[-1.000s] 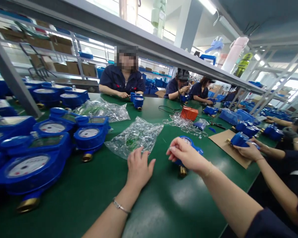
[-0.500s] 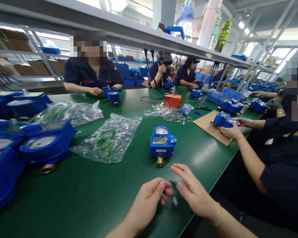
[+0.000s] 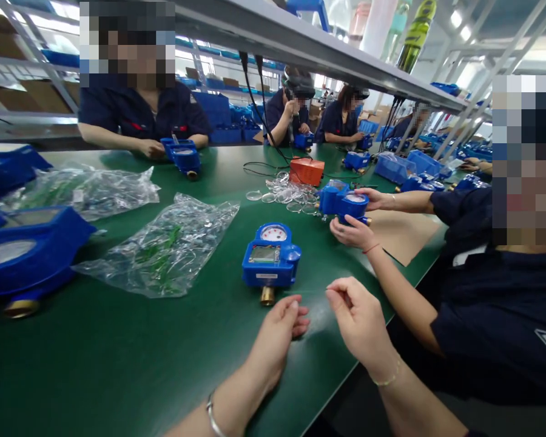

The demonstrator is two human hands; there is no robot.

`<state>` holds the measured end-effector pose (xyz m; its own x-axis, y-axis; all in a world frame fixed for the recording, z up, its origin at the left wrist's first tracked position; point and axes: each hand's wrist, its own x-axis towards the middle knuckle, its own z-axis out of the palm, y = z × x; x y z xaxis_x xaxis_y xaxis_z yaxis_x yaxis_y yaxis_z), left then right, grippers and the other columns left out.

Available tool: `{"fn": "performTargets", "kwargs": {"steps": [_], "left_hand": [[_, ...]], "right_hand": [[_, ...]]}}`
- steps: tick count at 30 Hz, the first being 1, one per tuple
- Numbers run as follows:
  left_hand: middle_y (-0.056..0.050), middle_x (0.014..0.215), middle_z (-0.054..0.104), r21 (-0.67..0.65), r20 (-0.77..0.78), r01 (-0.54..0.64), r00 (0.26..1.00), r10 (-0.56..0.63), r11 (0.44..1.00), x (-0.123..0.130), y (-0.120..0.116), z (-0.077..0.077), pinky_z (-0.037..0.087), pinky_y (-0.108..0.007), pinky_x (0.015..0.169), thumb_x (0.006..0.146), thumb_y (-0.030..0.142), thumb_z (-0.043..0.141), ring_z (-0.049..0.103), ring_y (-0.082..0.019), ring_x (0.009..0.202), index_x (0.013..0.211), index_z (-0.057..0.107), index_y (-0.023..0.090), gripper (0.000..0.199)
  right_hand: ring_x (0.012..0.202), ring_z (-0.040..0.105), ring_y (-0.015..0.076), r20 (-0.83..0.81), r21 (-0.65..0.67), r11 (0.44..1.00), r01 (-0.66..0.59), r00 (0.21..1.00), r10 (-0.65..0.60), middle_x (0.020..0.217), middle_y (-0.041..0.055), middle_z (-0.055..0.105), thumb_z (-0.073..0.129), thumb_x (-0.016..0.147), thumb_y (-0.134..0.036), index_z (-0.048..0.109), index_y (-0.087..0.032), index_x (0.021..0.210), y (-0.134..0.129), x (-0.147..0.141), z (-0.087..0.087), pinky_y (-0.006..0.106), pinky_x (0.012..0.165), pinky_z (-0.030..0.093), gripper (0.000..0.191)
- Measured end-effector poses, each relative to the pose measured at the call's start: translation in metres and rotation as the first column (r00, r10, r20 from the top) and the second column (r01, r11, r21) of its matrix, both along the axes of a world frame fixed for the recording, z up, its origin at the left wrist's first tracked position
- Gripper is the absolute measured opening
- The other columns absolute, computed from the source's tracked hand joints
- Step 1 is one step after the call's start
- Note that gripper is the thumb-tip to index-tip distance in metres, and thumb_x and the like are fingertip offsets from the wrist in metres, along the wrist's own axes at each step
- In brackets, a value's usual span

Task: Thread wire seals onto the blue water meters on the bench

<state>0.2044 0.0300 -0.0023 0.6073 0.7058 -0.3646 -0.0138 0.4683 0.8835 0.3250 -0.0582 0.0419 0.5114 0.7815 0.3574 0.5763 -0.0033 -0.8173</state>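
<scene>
In the middle of the green table (image 3: 131, 370) a blue water meter (image 3: 268, 264) stands with its round dial, small display and brass pipe end facing me. Just in front of it, my left hand (image 3: 277, 334) has thumb and forefinger pressed together, the other fingers loosely curled. My right hand (image 3: 361, 318) is closed in a pinch to its right. A faint thin strand (image 3: 308, 292) seems to stretch between both sets of fingertips; its ends are hidden.
Clear bags (image 3: 186, 249) with green and clear parts lie left, beside more blue meters (image 3: 22, 252). At right, a co-worker's hands (image 3: 352, 230) hold another meter (image 3: 343, 200) over cardboard (image 3: 404, 233). Clear rings (image 3: 286, 191) lie by an orange box (image 3: 306, 171). A shelf (image 3: 300, 42) hangs above.
My right hand has gone from spread fingers to a pinch. The small clear piece near my left fingers no longer shows. The co-worker's meter has moved left, off the cardboard. The view has shifted.
</scene>
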Motion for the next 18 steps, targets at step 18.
{"fn": "performTargets", "kwargs": {"steps": [18], "left_hand": [[-0.004, 0.083, 0.063, -0.186, 0.204, -0.02, 0.977, 0.059, 0.982, 0.002, 0.02, -0.019, 0.048, -0.025, 0.062, 0.086, 0.028, 0.051, 0.062, -0.013, 0.068, 0.111, 0.045, 0.017, 0.028]], "right_hand": [[0.076, 0.046, 0.0194, 0.669, -0.211, 0.973, 0.096, 0.74, 0.072, 0.079, 0.0048, 0.051, 0.043, 0.091, -0.018, 0.055, -0.018, 0.085, 0.036, 0.013, -0.01, 0.034, 0.072, 0.038, 0.013]]}}
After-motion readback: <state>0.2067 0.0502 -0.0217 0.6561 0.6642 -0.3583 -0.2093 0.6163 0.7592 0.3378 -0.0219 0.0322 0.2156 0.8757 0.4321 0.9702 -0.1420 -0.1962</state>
